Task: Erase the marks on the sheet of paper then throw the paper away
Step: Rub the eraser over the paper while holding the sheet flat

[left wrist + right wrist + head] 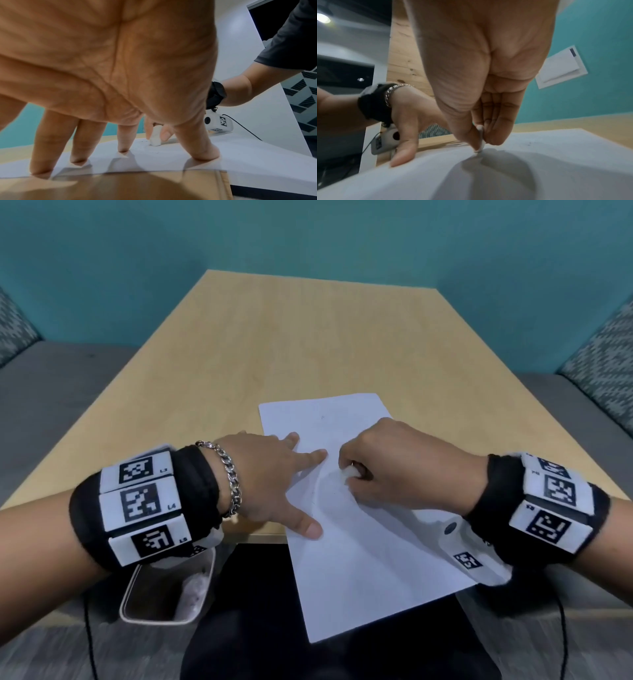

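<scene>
Spread flat, my left hand (270, 484) pins the sheet of paper (359, 542) to the bench (274, 344) so it won't slide or crumple while my right hand (404, 470) pinches the white eraser (155, 137), rubbing mid-sheet.

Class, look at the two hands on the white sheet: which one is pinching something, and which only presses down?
The right hand pinches the small white eraser. The left hand holds nothing; its straight, spread fingers press the white sheet of paper flat.
</scene>
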`<state>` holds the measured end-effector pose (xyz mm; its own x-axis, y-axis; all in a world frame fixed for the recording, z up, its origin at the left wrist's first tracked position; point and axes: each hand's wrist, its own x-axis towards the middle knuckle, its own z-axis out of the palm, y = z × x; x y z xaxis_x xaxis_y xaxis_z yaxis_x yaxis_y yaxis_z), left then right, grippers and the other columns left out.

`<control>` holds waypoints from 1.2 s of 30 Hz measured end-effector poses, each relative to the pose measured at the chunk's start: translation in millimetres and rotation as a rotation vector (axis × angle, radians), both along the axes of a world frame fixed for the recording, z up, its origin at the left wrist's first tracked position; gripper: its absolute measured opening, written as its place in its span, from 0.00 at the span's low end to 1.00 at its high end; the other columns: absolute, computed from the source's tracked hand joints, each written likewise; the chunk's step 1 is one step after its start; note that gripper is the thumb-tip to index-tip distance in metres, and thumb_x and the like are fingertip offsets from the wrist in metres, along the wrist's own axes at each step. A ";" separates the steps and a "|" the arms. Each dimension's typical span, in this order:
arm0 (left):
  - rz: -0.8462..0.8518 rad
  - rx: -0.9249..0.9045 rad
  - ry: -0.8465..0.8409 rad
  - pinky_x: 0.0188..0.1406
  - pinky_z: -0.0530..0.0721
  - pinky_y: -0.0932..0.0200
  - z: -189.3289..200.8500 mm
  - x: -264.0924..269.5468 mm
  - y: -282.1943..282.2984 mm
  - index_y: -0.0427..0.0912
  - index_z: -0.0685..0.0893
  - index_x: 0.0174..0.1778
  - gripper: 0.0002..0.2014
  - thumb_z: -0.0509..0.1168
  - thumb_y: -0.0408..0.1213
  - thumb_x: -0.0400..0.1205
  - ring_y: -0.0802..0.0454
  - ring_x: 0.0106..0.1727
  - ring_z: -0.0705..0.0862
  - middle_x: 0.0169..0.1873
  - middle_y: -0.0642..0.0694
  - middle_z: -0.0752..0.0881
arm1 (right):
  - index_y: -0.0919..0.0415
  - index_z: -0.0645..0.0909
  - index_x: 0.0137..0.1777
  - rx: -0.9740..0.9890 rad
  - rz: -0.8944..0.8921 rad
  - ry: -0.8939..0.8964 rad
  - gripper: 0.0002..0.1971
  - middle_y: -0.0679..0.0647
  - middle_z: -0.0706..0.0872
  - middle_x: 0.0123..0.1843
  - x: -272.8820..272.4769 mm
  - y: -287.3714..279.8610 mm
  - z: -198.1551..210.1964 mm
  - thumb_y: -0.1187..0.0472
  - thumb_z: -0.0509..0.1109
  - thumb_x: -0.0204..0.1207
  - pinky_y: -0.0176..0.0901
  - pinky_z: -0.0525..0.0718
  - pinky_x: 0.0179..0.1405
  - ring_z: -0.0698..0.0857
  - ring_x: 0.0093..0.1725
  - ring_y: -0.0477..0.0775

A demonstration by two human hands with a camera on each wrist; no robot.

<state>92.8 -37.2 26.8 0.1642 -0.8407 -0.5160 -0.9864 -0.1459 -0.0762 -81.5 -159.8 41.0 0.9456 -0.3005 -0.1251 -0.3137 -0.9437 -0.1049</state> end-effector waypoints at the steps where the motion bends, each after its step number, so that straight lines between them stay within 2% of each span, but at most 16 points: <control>1: 0.000 0.007 0.000 0.84 0.70 0.37 0.1 -0.3 -0.1 0.70 0.35 0.90 0.62 0.58 0.89 0.65 0.42 0.91 0.61 0.94 0.46 0.41 | 0.54 0.87 0.47 0.008 0.033 0.019 0.06 0.50 0.87 0.35 -2.2 4.5 -0.1 0.55 0.68 0.77 0.57 0.88 0.39 0.83 0.37 0.53; 5: 0.000 0.028 -0.013 0.87 0.61 0.29 -0.3 -1.8 0.8 0.69 0.33 0.90 0.62 0.57 0.88 0.67 0.42 0.92 0.56 0.94 0.46 0.40 | 0.52 0.87 0.46 0.068 0.133 0.077 0.06 0.49 0.86 0.33 -4.4 15.4 5.9 0.54 0.69 0.80 0.52 0.86 0.38 0.80 0.34 0.48; 9: -0.002 0.035 -0.031 0.86 0.63 0.30 -0.2 -2.6 -0.1 0.68 0.33 0.90 0.61 0.56 0.88 0.67 0.40 0.92 0.57 0.94 0.45 0.40 | 0.54 0.85 0.41 -0.027 0.032 0.036 0.05 0.50 0.84 0.31 7.8 -5.9 6.2 0.58 0.69 0.75 0.59 0.88 0.37 0.76 0.31 0.46; 12: 0.005 0.026 -0.011 0.86 0.64 0.30 -0.7 -1.9 -1.4 0.70 0.34 0.90 0.62 0.58 0.89 0.66 0.41 0.92 0.59 0.94 0.45 0.41 | 0.54 0.80 0.37 0.003 0.105 0.078 0.08 0.50 0.81 0.29 4.5 7.1 6.7 0.56 0.69 0.78 0.56 0.85 0.34 0.77 0.30 0.49; 15: 0.015 0.015 0.013 0.84 0.68 0.33 -1.1 -0.4 -2.0 0.69 0.35 0.90 0.63 0.59 0.89 0.65 0.42 0.90 0.63 0.94 0.45 0.42 | 0.47 0.77 0.38 0.076 0.150 0.121 0.09 0.48 0.83 0.30 5.3 11.1 11.7 0.55 0.71 0.80 0.54 0.85 0.34 0.78 0.30 0.48; 17: 0.029 -0.001 0.032 0.82 0.72 0.39 -1.9 1.3 -2.6 0.65 0.34 0.91 0.67 0.60 0.89 0.63 0.43 0.89 0.67 0.94 0.47 0.41 | 0.53 0.81 0.39 0.015 0.097 0.072 0.05 0.50 0.84 0.30 10.8 -2.1 9.9 0.57 0.70 0.76 0.57 0.87 0.35 0.78 0.31 0.48; 19: 0.053 -0.013 0.050 0.81 0.75 0.43 -3.9 3.1 -2.3 0.58 0.32 0.92 0.72 0.62 0.89 0.61 0.46 0.88 0.69 0.93 0.50 0.40 | 0.54 0.85 0.41 -0.023 0.048 0.044 0.04 0.50 0.84 0.30 13.4 -6.1 7.6 0.57 0.69 0.74 0.58 0.88 0.36 0.78 0.31 0.47; 23: 0.065 -0.025 0.048 0.81 0.76 0.44 -9.2 7.4 -1.6 0.49 0.34 0.93 0.78 0.60 0.92 0.57 0.47 0.88 0.69 0.93 0.53 0.41 | 0.54 0.80 0.38 0.047 0.166 0.106 0.07 0.51 0.82 0.29 10.8 16.9 7.9 0.57 0.69 0.78 0.51 0.81 0.33 0.74 0.29 0.48; 25: 0.059 -0.024 0.031 0.86 0.69 0.41 -8.2 6.8 -2.0 0.47 0.35 0.93 0.78 0.59 0.92 0.58 0.47 0.89 0.67 0.93 0.53 0.42 | 0.52 0.81 0.40 0.032 0.165 0.093 0.05 0.49 0.80 0.29 16.2 10.9 10.4 0.58 0.70 0.78 0.52 0.82 0.33 0.74 0.29 0.46; 27: 0.050 -0.017 0.006 0.91 0.58 0.38 -5.6 3.9 -2.0 0.44 0.34 0.93 0.76 0.59 0.90 0.62 0.49 0.91 0.63 0.94 0.52 0.43 | 0.53 0.87 0.45 -0.008 0.103 0.048 0.04 0.46 0.80 0.30 22.1 -3.1 8.6 0.58 0.69 0.77 0.56 0.87 0.37 0.77 0.31 0.44; 28: 0.044 -0.016 -0.004 0.91 0.54 0.37 -4.4 2.7 -1.8 0.43 0.33 0.93 0.76 0.59 0.90 0.62 0.49 0.91 0.62 0.94 0.52 0.44 | 0.53 0.88 0.47 -0.013 0.083 0.035 0.06 0.46 0.81 0.31 23.9 -6.2 6.5 0.58 0.69 0.77 0.57 0.89 0.39 0.79 0.33 0.47; 30: 0.041 -0.024 -0.008 0.91 0.52 0.36 -4.3 2.7 -1.4 0.43 0.34 0.93 0.76 0.59 0.90 0.62 0.48 0.90 0.65 0.94 0.51 0.48 | 0.52 0.89 0.50 -0.020 0.121 0.042 0.08 0.47 0.82 0.34 26.4 0.9 2.6 0.56 0.68 0.78 0.57 0.89 0.41 0.81 0.36 0.52; 33: 0.056 -0.045 0.020 0.91 0.54 0.37 -7.6 5.5 -0.4 0.44 0.36 0.93 0.78 0.58 0.92 0.59 0.46 0.85 0.73 0.91 0.50 0.64 | 0.52 0.89 0.55 0.028 0.210 0.082 0.08 0.44 0.77 0.32 27.3 14.7 2.3 0.55 0.69 0.82 0.52 0.85 0.41 0.75 0.33 0.42; 36: 0.079 -0.060 0.049 0.91 0.55 0.38 -9.2 6.4 0.0 0.45 0.32 0.92 0.81 0.57 0.94 0.54 0.45 0.81 0.78 0.81 0.48 0.79 | 0.54 0.87 0.47 -0.019 0.118 0.039 0.07 0.48 0.81 0.33 33.5 -1.5 3.1 0.56 0.68 0.80 0.53 0.85 0.39 0.76 0.34 0.47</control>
<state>99.2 -37.2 17.5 0.2066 -0.8559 -0.4740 -0.9740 -0.2260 -0.0164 -48.0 -161.4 44.2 0.9690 -0.1899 -0.1580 -0.2038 -0.9760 -0.0768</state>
